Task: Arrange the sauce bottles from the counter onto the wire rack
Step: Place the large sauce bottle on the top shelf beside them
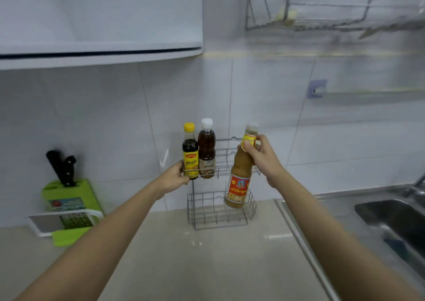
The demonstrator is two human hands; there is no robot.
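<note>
A two-tier wire rack (pixel 220 211) stands against the tiled wall at the back of the counter. On its upper tier, at the left, stand a dark sauce bottle with a yellow cap (pixel 190 153) and a brown sauce bottle with a white cap (pixel 206 150). My left hand (pixel 173 178) grips the left edge of the upper tier beside the yellow-capped bottle. My right hand (pixel 262 155) holds a tall tan sauce bottle (pixel 240 176) by its neck, tilted, in front of the rack's right side. The lower tier holds nothing.
A green knife block with black-handled knives (pixel 66 190) and a grater (pixel 73 220) stand at the left on the beige counter (pixel 207 266). A steel sink (pixel 391 220) lies at the right. A wall dish rack (pixel 333 8) and a cabinet (pixel 99 20) hang above.
</note>
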